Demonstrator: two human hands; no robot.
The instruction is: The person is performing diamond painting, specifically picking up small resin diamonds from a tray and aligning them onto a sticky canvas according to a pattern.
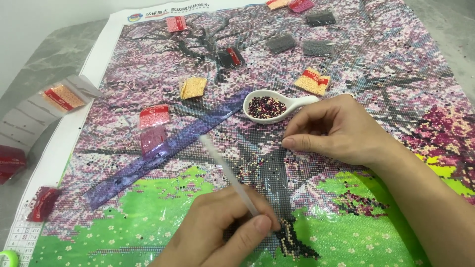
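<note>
**A:** While your left hand [225,232] pinches the translucent white plastic applicator pen [228,174] between thumb and fingers, why do you hold it slanted like that?

**B:** Judging by the angle, so that you can see the tip. It comes down just past your thumb, onto the dark trunk at the foot of the large diamond-painting canvas of a pink blossom tree over green grass [376,64], right beside the short row of pale beads [286,230] already seated there. The shaft runs up and away from your grip.

**A:** And your right hand [336,129]?

**B:** It holds nothing that I can see. The fingers are curled loosely together, fingertips resting on the canvas, well above the pen grip. It looks as if you are pressing the sheet flat.

**A:** Where do your beads sit?

**B:** In the small white spoon-shaped ceramic dish [277,106], just off your right fingertips; it is filled with a mix of dark purple, maroon and pale beads. It lies on the canvas itself, probably to keep the reach from pen to dish short.

**A:** The rest?

**B:** A long see-through purple plastic ruler [163,151] lies slantwise to the left of the pen. Small sealed bags of beads lie further out: an orange bag [193,87], a pink bag [154,116], grey bags [281,43] near the top.
</note>
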